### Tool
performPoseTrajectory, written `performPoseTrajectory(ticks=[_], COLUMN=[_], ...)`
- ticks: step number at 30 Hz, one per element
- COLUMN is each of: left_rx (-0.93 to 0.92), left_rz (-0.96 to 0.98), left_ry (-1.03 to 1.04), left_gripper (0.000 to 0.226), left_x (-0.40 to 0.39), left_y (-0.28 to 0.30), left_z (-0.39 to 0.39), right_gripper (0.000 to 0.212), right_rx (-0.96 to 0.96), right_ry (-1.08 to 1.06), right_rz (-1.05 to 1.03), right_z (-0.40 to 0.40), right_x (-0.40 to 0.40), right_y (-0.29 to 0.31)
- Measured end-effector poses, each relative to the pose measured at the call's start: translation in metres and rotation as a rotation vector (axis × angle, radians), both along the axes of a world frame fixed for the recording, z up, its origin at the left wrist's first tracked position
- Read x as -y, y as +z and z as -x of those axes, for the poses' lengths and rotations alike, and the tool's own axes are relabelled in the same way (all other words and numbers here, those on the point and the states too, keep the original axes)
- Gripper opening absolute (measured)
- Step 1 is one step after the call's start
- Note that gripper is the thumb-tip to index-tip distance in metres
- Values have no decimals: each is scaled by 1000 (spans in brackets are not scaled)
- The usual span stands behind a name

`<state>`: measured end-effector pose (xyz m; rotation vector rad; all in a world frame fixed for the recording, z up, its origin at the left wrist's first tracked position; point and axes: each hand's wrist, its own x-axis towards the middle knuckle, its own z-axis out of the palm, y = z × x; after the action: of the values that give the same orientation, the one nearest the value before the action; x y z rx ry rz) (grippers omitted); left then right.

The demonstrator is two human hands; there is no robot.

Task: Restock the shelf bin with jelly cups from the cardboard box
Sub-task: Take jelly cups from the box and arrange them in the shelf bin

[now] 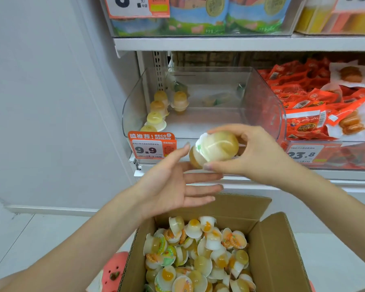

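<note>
My right hand point(247, 152) grips a pair of pale yellow jelly cups point(216, 148) joined rim to rim, just in front of the clear shelf bin point(268, 106). My left hand point(173, 186) hovers beneath them, palm up with straight fingers, its fingertip touching the lower cup. The bin holds several jelly cups point(158, 108) along its left wall and a few near the back. Below my hands, the open cardboard box point(270, 249) is full of loose jelly cups point(198, 253).
An orange 9.9 price tag point(150, 145) hangs on the bin's front. Red sausage packets point(316, 102) fill the bin to the right. Snack bags point(226, 13) sit on the shelf above. A pink plush object point(114, 270) lies left of the box.
</note>
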<state>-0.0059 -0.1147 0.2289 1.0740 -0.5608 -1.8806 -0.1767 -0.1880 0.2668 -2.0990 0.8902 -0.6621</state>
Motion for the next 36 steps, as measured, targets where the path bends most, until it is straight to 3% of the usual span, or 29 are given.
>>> performPoseTrajectory(ticks=[3,4,7,11,15,19,21,23,27,36], left_rx=[872,1087,1348,1445,1522,1575,1605,1609,1632,1652], left_rz=[145,209,271,331,360,376,382,386,390,393], left_ry=[127,176,296,265,247,232,214,200,170,190], left_gripper=[31,23,13,15,17,23,26,29,34,39], left_x=[9,11,14,16,16,17,16,15,14,17], left_y=[3,1,-3,-7,-10,-10,-11,-13,-15,-15], left_z=[-28,-39,-67,-78,-83,-81,-79,-79,-78,-72], right_gripper=[44,44,58,78,67,35,31,37,76,78], right_rx=[-41,-86,-286,-399,-525,-509,-511,-477,-346,-305], right_ry=[-121,-144,-195,-162,-111,-114,-120,-143,-207,-199], right_rz=[104,138,212,155,210,249,283,282,186,144], right_z=[-29,-44,-96,-143,-167,-173,-173,-174,-171,-169], right_x=[41,60,112,163,192,197,194,196,197,192], right_y=[34,38,22,-27,-58,-71,-71,-74,-77,-78])
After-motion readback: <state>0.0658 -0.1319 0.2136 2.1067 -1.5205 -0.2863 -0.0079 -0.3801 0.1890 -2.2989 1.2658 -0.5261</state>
